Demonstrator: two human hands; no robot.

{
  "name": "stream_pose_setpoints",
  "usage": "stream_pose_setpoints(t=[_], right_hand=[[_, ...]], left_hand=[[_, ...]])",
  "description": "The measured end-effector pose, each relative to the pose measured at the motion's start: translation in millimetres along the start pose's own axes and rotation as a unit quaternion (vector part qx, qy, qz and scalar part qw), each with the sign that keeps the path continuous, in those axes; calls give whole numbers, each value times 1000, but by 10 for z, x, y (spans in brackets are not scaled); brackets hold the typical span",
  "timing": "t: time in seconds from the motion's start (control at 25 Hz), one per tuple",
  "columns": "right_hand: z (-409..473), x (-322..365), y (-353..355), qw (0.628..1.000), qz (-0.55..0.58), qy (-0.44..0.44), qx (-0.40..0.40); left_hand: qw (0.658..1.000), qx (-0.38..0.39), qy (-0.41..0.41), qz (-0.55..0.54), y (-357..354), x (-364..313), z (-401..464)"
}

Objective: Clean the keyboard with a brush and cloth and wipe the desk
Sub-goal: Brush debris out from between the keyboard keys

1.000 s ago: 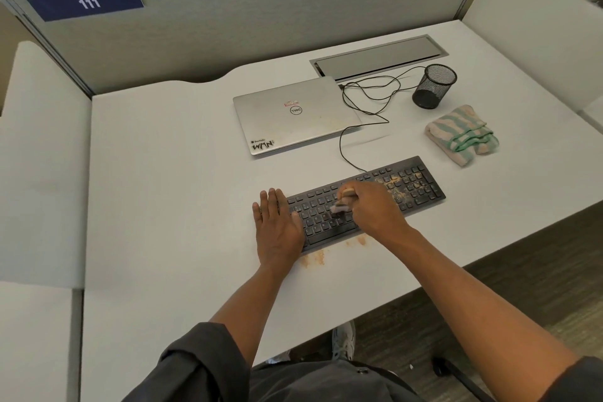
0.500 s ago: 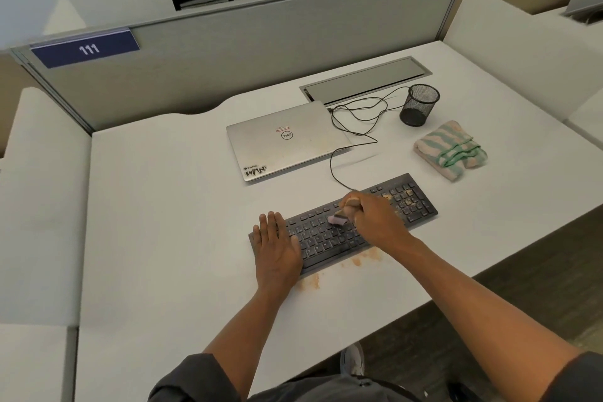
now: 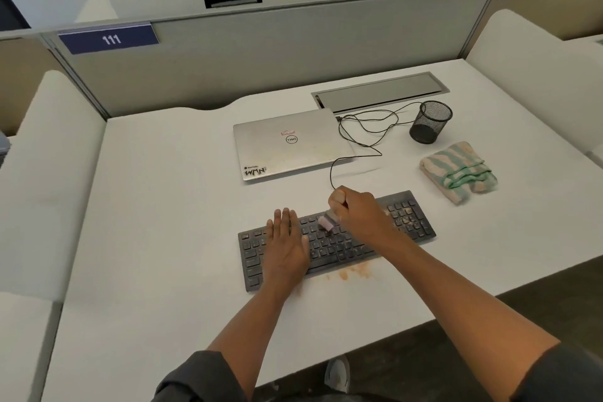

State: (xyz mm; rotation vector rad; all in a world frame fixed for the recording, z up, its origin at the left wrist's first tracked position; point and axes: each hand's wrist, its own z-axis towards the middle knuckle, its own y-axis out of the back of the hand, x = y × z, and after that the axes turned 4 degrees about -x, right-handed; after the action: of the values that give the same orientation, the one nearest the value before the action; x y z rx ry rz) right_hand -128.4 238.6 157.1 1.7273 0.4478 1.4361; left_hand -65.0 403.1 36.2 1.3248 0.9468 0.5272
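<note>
Dusty black keyboard (image 3: 336, 240) with orange crumbs, left hand (image 3: 285, 246) flat atop, right hand (image 3: 357, 210) gripping brush (image 3: 326, 223).

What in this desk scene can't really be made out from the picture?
All from the head view:
- Brush: the right hand wraps its handle; only a blurred pale head shows.
- Keyboard: key legends too small; the left hand and right forearm cover many keys.
- Pen cup: the mesh wall hides its inside.
- Cloth: folded, so inner faces are hidden.
- Orange dust: what it is cannot be told.
</note>
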Motion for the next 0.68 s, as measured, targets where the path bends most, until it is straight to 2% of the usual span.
stream_pose_setpoints(t=[0.04,0.2,0.32,0.48,0.68], right_hand=[[3,-23,-33,1000,-18,22,11],[64,-86,36,995,-89,23,27],[127,-65,104,998,-18,24,60],[193,-75,127,993,21,-9,117],[269,-216,256,990,77,-47,112]], left_hand=[[1000,-2,2,1,-13,-19,7],[1000,-9,6,4,-59,-37,12],[1000,-10,6,13,-64,-50,6],[1000,-18,6,13,-86,-43,4],[999,-20,12,22,-102,-51,2]])
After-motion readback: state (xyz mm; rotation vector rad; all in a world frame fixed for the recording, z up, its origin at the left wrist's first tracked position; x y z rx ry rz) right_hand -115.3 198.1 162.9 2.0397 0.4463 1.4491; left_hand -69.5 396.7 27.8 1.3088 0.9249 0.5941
